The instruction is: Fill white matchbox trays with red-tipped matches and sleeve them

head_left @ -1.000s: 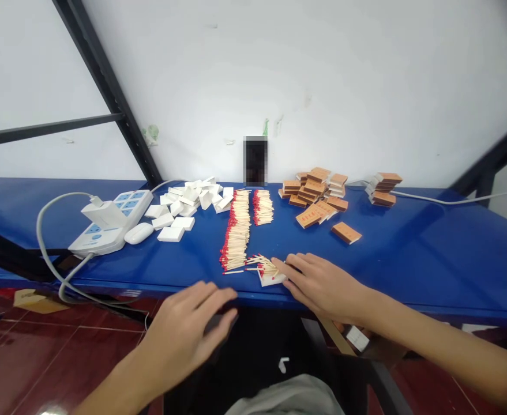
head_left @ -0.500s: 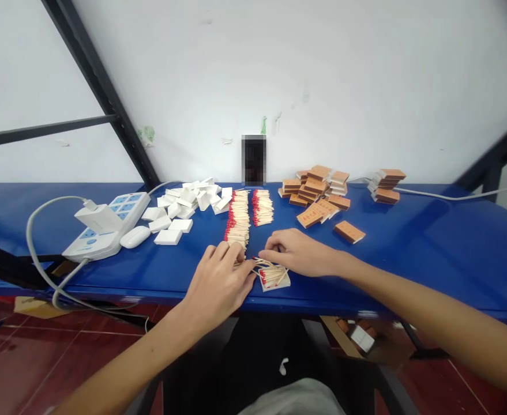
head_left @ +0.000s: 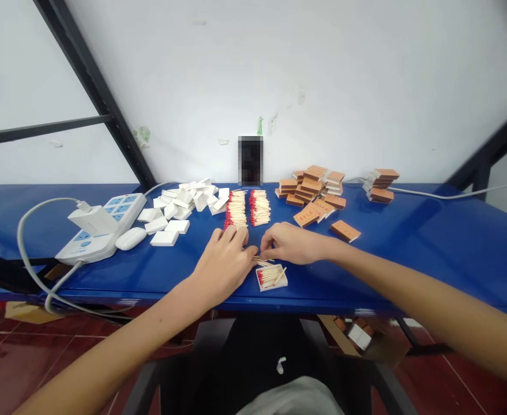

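A small white matchbox tray (head_left: pixel 274 287) lies near the table's front edge, with red-headed matches (head_left: pixel 269 275) inside and one match lying askew. Just behind it are several loose matches (head_left: pixel 263 261), between my two hands. My left hand (head_left: pixel 224 262) is closed, thumb and fingers curled at the left ends of these matches; its fingertips are partly hidden. From the right, my right hand (head_left: pixel 291 243) pinches at the same matches with thumb and forefinger. Beyond my hands lie two rows of matches, a left row (head_left: pixel 236 208) and a right row (head_left: pixel 260 207).
Empty white trays (head_left: pixel 184 199) are heaped at left, beside a power strip (head_left: pixel 93 242) with a charger and a white oval object (head_left: pixel 131 238). Orange matchbox sleeves (head_left: pixel 311 187) are piled at right, with a further stack (head_left: pixel 383 184) beyond. A pixelated dark object (head_left: pixel 250 161) leans against the wall.
The loose matches have moved off the tray to just behind it, and both hands have shifted slightly away from the front edge. The tray's contents now show more fully.
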`<state>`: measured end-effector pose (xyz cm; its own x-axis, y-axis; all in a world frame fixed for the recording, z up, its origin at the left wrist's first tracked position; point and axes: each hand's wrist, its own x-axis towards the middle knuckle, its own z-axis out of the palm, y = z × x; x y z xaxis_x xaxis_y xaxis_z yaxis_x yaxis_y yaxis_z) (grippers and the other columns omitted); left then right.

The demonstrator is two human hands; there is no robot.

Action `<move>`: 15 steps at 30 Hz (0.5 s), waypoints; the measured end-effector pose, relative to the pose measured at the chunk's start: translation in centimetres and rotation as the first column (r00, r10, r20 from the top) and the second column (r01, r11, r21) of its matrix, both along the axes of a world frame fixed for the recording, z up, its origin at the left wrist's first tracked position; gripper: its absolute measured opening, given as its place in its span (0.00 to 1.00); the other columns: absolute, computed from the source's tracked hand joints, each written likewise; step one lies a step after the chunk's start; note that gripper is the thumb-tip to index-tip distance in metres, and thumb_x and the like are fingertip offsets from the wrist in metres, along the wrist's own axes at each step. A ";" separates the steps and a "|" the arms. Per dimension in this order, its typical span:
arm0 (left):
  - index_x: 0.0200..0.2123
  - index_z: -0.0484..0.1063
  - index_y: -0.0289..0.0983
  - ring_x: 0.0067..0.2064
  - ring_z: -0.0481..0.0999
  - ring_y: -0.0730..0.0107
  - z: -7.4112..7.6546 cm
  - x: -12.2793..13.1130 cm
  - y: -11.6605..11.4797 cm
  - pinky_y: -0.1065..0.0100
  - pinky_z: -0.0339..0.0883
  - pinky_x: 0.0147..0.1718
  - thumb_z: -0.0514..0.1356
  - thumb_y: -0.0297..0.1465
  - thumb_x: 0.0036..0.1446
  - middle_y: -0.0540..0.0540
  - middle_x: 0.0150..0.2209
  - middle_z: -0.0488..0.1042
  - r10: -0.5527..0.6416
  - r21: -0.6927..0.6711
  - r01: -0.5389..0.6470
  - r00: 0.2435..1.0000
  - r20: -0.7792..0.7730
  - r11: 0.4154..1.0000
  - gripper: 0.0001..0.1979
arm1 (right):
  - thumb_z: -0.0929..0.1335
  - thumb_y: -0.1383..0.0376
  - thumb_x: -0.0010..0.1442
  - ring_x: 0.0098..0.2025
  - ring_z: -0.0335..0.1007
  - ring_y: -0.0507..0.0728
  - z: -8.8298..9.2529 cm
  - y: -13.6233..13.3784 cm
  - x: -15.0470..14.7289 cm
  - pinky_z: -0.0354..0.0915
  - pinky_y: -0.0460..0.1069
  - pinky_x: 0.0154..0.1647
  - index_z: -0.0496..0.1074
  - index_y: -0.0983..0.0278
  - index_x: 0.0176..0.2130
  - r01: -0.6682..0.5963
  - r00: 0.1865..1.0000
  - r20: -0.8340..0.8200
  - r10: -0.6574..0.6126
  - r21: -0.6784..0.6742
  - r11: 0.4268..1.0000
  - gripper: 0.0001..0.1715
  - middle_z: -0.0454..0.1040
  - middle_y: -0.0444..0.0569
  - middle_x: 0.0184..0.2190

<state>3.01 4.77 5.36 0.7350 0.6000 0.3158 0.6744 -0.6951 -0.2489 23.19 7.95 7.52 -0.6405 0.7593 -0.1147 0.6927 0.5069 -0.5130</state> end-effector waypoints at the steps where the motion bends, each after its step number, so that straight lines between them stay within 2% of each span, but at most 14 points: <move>1: 0.39 0.78 0.37 0.45 0.66 0.54 0.1 0.2 0.3 0.58 0.56 0.38 0.57 0.35 0.67 0.40 0.42 0.70 -0.017 -0.016 0.016 1.000 -0.016 1.000 0.12 | 0.68 0.62 0.60 0.29 0.69 0.52 0.0 -0.1 0.2 0.60 0.46 0.32 0.79 0.66 0.31 -0.010 1.000 -0.005 0.010 0.016 1.000 0.11 0.79 0.46 0.28; 5: 0.38 0.79 0.39 0.46 0.67 0.54 0.6 1.0 1.5 0.57 0.56 0.42 0.55 0.35 0.69 0.41 0.42 0.71 -0.066 -0.083 0.061 0.996 -0.059 0.995 0.13 | 0.68 0.59 0.62 0.31 0.71 0.53 0.1 -0.4 1.4 0.62 0.46 0.34 0.80 0.66 0.36 -0.029 0.999 -0.026 0.030 0.031 0.999 0.14 0.80 0.48 0.33; 8: 0.39 0.77 0.37 0.46 0.68 0.53 0.8 1.6 2.1 0.56 0.57 0.43 0.54 0.33 0.68 0.40 0.43 0.72 -0.098 -0.082 0.088 0.986 -0.134 0.993 0.12 | 0.69 0.56 0.61 0.34 0.73 0.54 0.1 -0.5 2.4 0.64 0.47 0.36 0.79 0.65 0.37 -0.011 1.000 -0.028 0.012 0.028 1.000 0.15 0.80 0.49 0.34; 12: 0.39 0.74 0.32 0.45 0.69 0.53 0.8 2.3 2.9 0.57 0.58 0.43 0.54 0.29 0.67 0.38 0.41 0.72 -0.174 -0.037 0.170 0.956 -0.236 0.985 0.10 | 0.69 0.61 0.62 0.31 0.71 0.53 -0.5 -0.6 2.9 0.63 0.46 0.33 0.77 0.66 0.35 0.026 0.999 -0.032 -0.025 0.051 0.998 0.11 0.78 0.49 0.32; 15: 0.37 0.72 0.30 0.43 0.70 0.54 0.5 2.6 3.4 0.59 0.57 0.40 0.54 0.27 0.66 0.39 0.38 0.72 -0.225 -0.016 0.231 0.926 -0.304 0.973 0.08 | 0.68 0.64 0.62 0.30 0.68 0.52 -1.3 -0.8 2.9 0.62 0.46 0.32 0.75 0.66 0.34 0.054 0.998 -0.029 -0.051 0.120 0.991 0.08 0.76 0.48 0.30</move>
